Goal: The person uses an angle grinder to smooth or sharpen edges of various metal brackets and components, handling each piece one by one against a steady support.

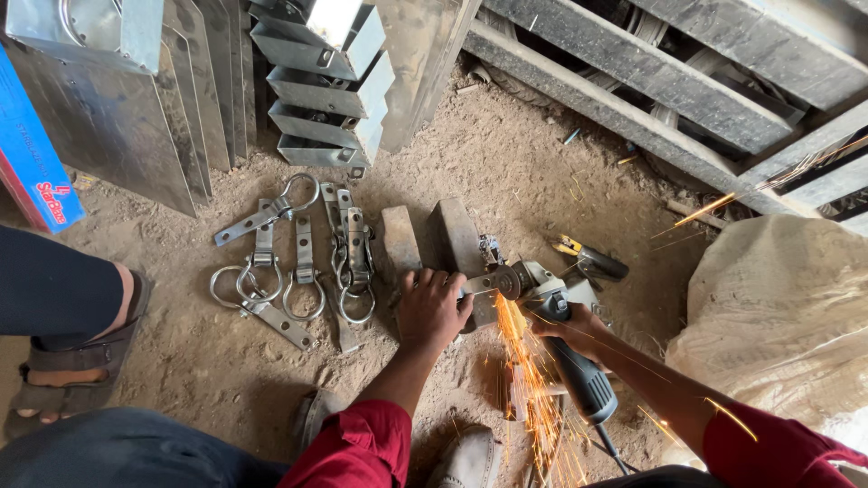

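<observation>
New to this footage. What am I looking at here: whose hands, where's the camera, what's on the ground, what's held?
There is one picture, taken by a camera worn on a person's head and looking down at their own two bare hands. There is no robot.

The right hand grips an angle grinder by its dark handle. Its disc is throwing orange sparks downward. The left hand presses on a small metal piece at the disc, resting on a block.

The surface is a dirt floor. To the left lie metal ring latches, and behind them folded sheet-metal parts. Pliers with yellow grips lie to the right, next to a pale sack. At the left edge is another person's sandalled foot.
</observation>
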